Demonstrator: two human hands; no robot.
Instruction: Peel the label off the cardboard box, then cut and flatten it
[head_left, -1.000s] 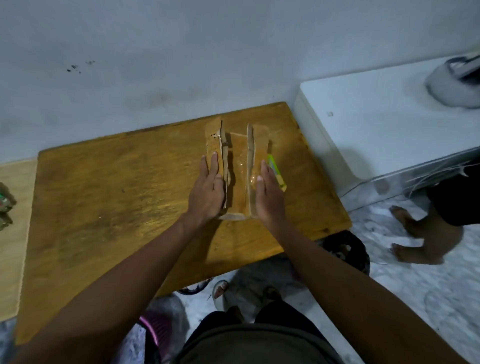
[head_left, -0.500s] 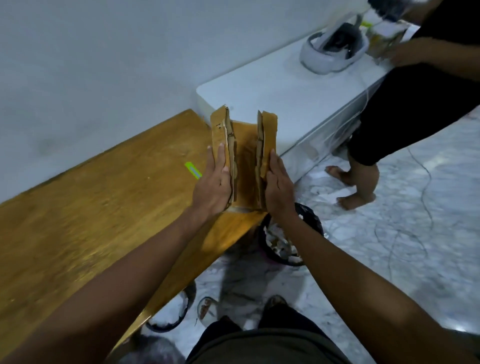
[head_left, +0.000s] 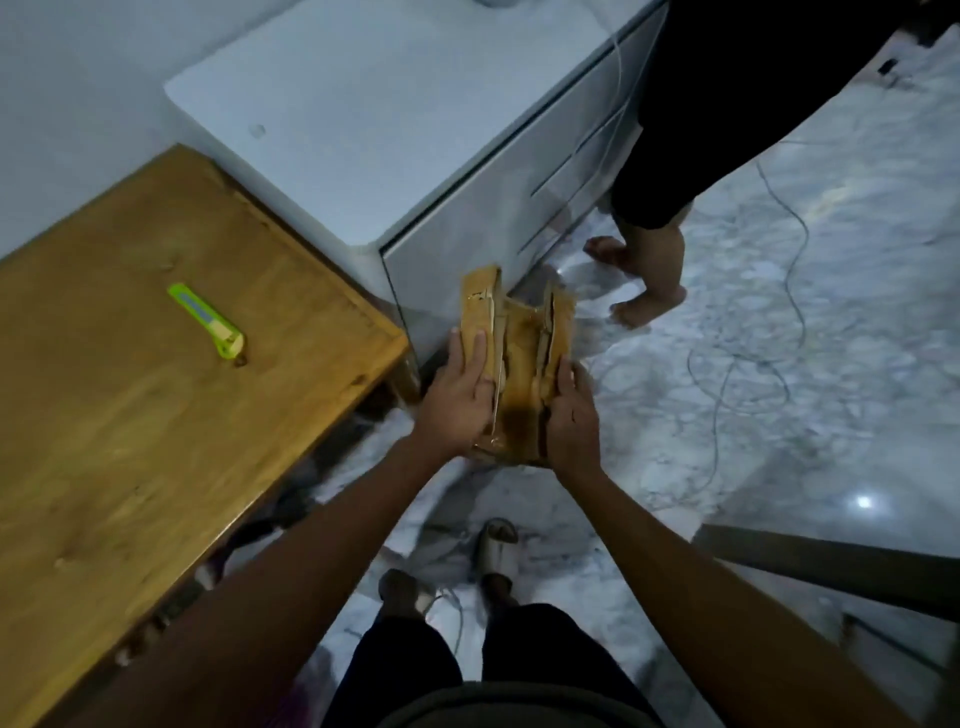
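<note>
Box (head_left: 519, 374): tan cardboard, dark brown stain near its lower middle. Cutter (head_left: 207, 328): lime green, pale blue strip. Table (head_left: 130, 415): honey-brown wood grain. Cabinet (head_left: 374, 130): plain white. Floor (head_left: 779, 338): white marble, grey veining. Trousers (head_left: 488, 660): black.

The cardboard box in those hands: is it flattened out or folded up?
Folded up. The cardboard box has its two side panels turned up and inward over the middle panel, pressed between the left hand and right hand, off the wooden table.

Wooden table (head_left: 130, 415) lies open except the cutter (head_left: 208, 328); white cabinet (head_left: 415, 130) blocks ahead.
</note>
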